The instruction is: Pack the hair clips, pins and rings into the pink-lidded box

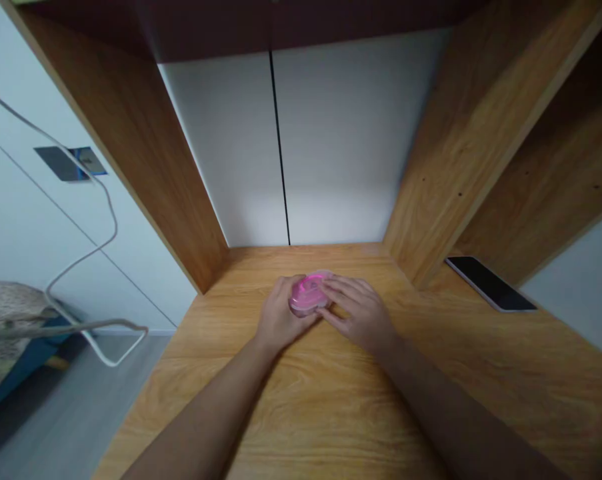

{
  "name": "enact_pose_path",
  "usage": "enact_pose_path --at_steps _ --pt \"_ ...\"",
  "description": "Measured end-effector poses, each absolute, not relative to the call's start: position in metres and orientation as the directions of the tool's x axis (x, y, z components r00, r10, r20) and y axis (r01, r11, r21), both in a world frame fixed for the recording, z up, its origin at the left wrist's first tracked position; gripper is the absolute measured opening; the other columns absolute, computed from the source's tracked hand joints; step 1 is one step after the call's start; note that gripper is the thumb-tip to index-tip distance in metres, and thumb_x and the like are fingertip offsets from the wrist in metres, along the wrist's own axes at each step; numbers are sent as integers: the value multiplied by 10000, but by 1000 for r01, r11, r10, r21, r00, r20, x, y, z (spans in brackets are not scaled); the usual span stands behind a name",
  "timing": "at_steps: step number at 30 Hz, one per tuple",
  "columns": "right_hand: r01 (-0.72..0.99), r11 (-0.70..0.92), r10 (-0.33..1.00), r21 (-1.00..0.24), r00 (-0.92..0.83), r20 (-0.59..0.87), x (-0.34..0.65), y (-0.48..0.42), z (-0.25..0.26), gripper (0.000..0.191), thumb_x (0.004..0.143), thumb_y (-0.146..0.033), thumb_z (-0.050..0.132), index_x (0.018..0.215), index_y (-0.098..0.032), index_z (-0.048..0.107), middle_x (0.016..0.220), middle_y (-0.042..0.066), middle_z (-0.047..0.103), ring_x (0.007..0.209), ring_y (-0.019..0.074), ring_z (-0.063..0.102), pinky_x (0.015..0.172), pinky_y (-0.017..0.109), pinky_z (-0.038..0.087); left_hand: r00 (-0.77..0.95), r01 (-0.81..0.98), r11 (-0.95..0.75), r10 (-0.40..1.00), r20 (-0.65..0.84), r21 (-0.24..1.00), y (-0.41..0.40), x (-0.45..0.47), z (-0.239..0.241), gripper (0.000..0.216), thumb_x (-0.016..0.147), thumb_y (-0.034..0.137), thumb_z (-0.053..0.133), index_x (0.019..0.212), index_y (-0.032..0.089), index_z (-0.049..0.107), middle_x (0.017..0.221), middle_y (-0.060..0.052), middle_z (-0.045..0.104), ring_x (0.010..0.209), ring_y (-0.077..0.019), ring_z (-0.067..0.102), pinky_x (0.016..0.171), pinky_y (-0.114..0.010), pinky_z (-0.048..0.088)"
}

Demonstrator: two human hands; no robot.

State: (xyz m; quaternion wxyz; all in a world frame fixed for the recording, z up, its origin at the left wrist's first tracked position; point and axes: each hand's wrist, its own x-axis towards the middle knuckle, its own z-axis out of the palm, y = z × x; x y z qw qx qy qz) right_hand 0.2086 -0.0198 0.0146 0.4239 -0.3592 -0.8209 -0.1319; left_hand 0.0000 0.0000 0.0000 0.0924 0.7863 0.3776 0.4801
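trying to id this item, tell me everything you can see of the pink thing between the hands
The pink thing is a small, rounded, low case of glossy translucent plastic, bright pink on top with a paler clear rim. It lies flat on the wooden desk, near the back of the alcove. The left hand cups its left side and the right hand lays fingers on its right edge. Its details are too blurred to tell.

Bedroom: wooden desk (331,400), bed (5,313) alongside

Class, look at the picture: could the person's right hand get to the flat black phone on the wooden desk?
Probably yes: the right hand rests on the small pink plastic case, and bare wooden desk lies between it and the black phone.
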Motion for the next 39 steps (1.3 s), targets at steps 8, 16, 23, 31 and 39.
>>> enact_pose_path --at_steps 8,16,23,31,39 --pt "789 613 554 -41 -393 734 197 -30 19 413 835 -136 615 1241 -188 661 1275 80 712 1169 241 678 1043 390 511 196 657 -577 751 630 484 -8 7 1 587 748 430 792 1230 211 539 1075 -80 636 966 -248 661 819 -367 566" --pt "845 527 643 -93 -326 693 186 -32 15 492 795 -97 555 1275 -137 651 1322 114 679 1217 258 652 1093 398 507 164 690 -523 786 597 500 -11 14 0 615 767 492 776 1242 204 511 1104 -89 629 996 -263 664 812 -376 564" --pt "817 568 649 -99 -371 665 189 -31 17 506 819 -96 540 1317 -134 622 1374 101 644 1295 238 594 1142 382 464 135 695 -498 799 586 519 -11 14 -2 642 758 525 777 1238 198 505 1109 -96 634 972 -255 675 773 -361 567" --pt "808 578 639 -115 -360 680 190 -30 17 530 794 -80 553 1317 -139 622 1375 95 644 1296 236 589 1151 384 455 138 709 -472 822 553 525 -11 14 -2 651 759 548 763 1239 197 499 1109 -97 624 972 -260 674 780 -375 575" --pt "809 573 635 -131 -337 695 189 -30 16 527 761 -76 560 1279 -139 635 1369 101 647 1289 240 592 1147 384 458 156 722 -478 817 556 500 -13 16 0 632 787 553 735 1250 198 492 1118 -94 614 989 -261 661 793 -375 567"
